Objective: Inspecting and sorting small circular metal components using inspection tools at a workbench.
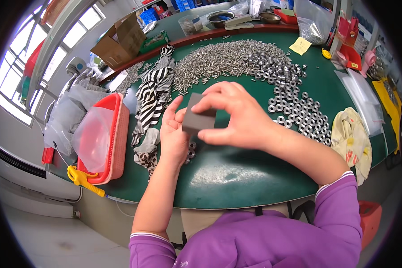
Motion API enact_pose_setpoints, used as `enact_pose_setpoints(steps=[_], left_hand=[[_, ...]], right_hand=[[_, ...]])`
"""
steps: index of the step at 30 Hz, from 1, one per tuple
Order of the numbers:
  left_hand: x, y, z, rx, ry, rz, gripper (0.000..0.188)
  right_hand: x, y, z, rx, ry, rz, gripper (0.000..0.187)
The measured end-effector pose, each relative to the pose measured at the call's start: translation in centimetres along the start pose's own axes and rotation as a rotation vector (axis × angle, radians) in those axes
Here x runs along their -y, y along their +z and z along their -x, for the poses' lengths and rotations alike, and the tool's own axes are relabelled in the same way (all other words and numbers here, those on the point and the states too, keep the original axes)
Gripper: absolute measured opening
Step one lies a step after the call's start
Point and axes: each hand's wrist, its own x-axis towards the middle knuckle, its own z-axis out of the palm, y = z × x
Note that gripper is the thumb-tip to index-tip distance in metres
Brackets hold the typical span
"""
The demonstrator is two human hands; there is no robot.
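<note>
A dark grey rectangular block point(199, 121) is held up over the near middle of the green table point(254, 192). My right hand point(239, 114) grips it from the right, fingers on the upper part and thumb along the lower edge. On the left side, my left hand point(172, 136) is closed against the block, and the block hides some of its fingers. A few metal rings point(191, 149) lie on the table just below the block. To the right of my right hand, many more metal rings point(303, 117) are spread out, most of them lying flat.
Behind my hands is a wide heap of small metal pins point(219, 58). Striped cloth point(155, 89) lies to the left, beside a red basket point(120, 147) with plastic bags. A yellow air gun point(82, 178) rests near the basket. At the right edge hangs a stained pale cloth point(352, 138).
</note>
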Motion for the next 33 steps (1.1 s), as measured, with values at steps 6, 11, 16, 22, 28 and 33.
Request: enact_pose_setpoints(steps=[6, 11, 16, 22, 28, 33], left_hand=[[-0.1, -0.5, -0.2, 0.084, -0.034, 0.078, 0.066], [-0.6, 0.3, 0.1, -0.034, -0.013, 0.14, 0.064], [-0.2, 0.3, 0.2, 0.056, 0.097, -0.094, 0.065], [0.1, 0.5, 0.1, 0.032, 0.123, -0.078, 0.069], [0.4, 0.6, 0.2, 0.034, 0.235, -0.155, 0.072], [0.3, 0.5, 0.4, 0.014, 0.295, -0.357, 0.071]], right_hand=[[-1.8, -1.0, -0.8, -0.051, 0.099, 0.072, 0.039], [-0.5, -0.4, -0.4, -0.005, 0.016, 0.036, 0.038], [-4.4, -1.2, -1.6, -0.217, 0.205, -0.155, 0.063], [-3.8, -0.2, -1.3, 0.032, 0.156, -0.782, 0.085], [-3.4, -0.1, -1.1, 0.13, 0.178, -0.594, 0.085], [-3.4, 0.1, -1.0, 0.179, 0.181, -0.655, 0.085]])
